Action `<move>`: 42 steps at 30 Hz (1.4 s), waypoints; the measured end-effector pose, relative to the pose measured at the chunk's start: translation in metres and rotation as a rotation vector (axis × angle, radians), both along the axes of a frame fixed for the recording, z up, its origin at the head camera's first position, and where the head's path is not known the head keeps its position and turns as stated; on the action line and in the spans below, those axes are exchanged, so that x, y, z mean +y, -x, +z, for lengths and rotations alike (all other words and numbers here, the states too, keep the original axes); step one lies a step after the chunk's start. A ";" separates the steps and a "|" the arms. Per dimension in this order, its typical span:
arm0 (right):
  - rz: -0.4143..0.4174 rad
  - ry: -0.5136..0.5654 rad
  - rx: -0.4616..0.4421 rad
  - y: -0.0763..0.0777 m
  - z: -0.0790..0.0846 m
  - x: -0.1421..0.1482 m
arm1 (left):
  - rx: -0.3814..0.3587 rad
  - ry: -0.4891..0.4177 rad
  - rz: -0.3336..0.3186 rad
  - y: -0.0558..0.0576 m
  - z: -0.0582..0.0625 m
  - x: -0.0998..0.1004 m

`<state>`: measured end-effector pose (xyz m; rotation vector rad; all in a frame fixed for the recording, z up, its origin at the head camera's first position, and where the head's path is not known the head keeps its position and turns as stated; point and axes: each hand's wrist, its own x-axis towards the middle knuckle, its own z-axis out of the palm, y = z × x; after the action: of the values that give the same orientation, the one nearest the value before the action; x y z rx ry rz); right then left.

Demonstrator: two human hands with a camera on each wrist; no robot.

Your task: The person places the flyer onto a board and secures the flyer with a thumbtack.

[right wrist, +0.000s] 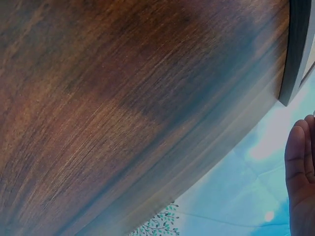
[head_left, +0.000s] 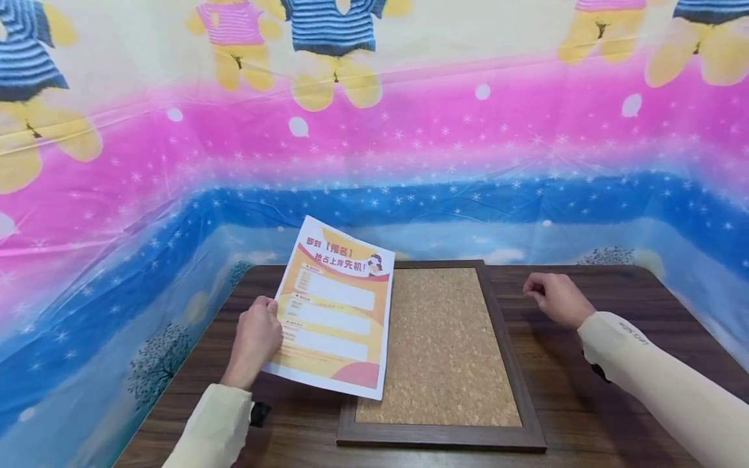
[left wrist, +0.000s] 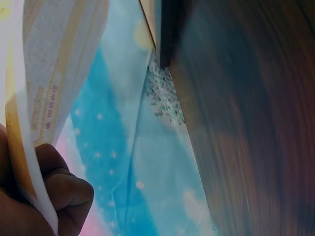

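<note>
My left hand (head_left: 254, 338) pinches the left edge of a printed paper poster (head_left: 333, 312) between thumb and curled fingers. The poster is held tilted, with orange and red print and white boxes facing up. It overlaps the left side of a cork board (head_left: 445, 351) in a brown frame, which lies flat on the table. In the left wrist view, the curled fingers (left wrist: 66, 194) press against the paper's back. Right of the board, my right hand (head_left: 558, 300) hovers over the table, fingers loosely bent. I see nothing clearly held in it; its fingertips are partly cut off in the right wrist view.
The dark wooden table (head_left: 585, 403) carries the board near its middle. Behind and at both sides hangs a pink and blue cloth (head_left: 409, 149) with bear figures and snowflakes. A black band (head_left: 259, 414) shows at the left wrist.
</note>
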<state>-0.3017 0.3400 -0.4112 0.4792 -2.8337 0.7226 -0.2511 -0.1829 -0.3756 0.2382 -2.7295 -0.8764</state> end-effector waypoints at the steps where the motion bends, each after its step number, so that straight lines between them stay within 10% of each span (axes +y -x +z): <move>1: -0.002 0.002 -0.003 0.000 0.000 0.000 | -0.001 -0.004 -0.003 0.001 -0.001 0.004; 23: -0.046 -0.003 -0.050 -0.002 0.001 0.004 | -0.065 -0.029 -0.054 0.022 -0.034 0.056; 42: -0.026 0.004 -0.013 0.007 0.006 0.002 | -0.108 0.130 -0.208 0.026 -0.048 0.086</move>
<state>-0.3086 0.3420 -0.4052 0.4373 -2.8450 0.7287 -0.2766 -0.0973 -0.4234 -0.0258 -2.9379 -0.7522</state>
